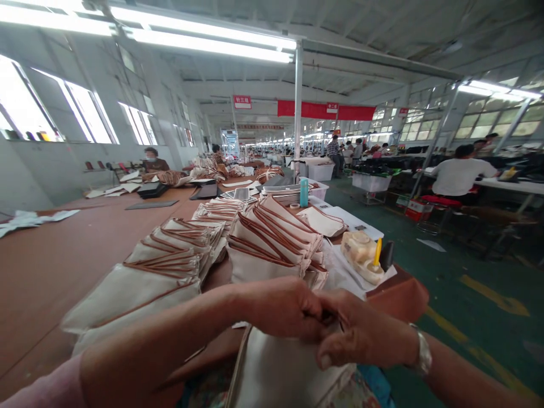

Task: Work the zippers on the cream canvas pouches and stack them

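My left hand [283, 309] and my right hand [361, 331] meet at the upper edge of a cream sewn piece [280, 368] with a brown edge, which lies over my lap. The left fingers are curled closed, and what they pinch is hidden between the hands. My right thumb rests against the face of the cream piece, with the other fingers bent in near the left ones. Just beyond my hands, a fanned stack of cream pieces with brown edging [272, 238] lies on the table. Another fanned stack [170, 252] spreads to its left.
The brown tabletop [114, 232] reaches far to the left. A yellowed plastic container [359, 249] with a yellow-handled tool [377, 252] stands at the right edge, near a blue bottle [304, 192]. A metal post [298, 113] rises behind. People sit working farther off.
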`<control>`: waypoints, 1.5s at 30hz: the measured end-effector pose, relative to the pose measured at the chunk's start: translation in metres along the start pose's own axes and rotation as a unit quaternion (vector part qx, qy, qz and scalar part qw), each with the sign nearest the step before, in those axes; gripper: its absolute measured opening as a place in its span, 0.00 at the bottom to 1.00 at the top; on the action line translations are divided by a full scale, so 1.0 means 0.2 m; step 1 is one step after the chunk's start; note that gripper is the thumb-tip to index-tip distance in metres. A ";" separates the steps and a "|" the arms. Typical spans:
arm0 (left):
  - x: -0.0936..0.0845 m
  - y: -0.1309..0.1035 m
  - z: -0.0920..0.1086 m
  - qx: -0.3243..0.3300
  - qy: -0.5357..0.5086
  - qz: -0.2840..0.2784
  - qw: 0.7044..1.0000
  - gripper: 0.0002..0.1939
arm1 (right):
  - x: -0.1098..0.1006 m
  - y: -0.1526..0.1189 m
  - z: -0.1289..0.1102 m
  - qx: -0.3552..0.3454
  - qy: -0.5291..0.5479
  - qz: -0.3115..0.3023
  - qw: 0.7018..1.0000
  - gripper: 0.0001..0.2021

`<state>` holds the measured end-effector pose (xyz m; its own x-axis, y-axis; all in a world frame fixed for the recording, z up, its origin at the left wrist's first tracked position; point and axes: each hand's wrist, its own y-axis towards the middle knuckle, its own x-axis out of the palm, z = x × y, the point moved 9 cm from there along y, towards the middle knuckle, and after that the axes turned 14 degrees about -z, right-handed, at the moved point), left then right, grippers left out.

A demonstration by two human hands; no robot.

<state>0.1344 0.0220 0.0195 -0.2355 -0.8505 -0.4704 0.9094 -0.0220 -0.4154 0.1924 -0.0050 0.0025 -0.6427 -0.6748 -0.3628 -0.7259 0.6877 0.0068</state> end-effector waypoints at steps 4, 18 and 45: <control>0.14 -0.10 -0.33 -0.021 -0.182 -0.175 0.967 0.36 | -0.03 -0.06 0.12 -0.024 0.052 0.070 0.996 0.18; 0.39 -0.03 -1.08 -0.038 -0.254 0.045 0.965 0.32 | 0.67 0.37 0.68 0.193 -0.254 -0.014 0.948 0.31; 0.11 -0.05 -0.16 0.076 -0.203 0.102 0.971 0.29 | 0.08 0.04 -0.04 -0.008 -0.026 0.000 1.000 0.06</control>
<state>0.1087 0.0204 -0.0123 0.0813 -0.9817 -0.1720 0.9701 0.1175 -0.2124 0.1741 -0.0127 0.0035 -0.6292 -0.6594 -0.4114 -0.7298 0.6833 0.0209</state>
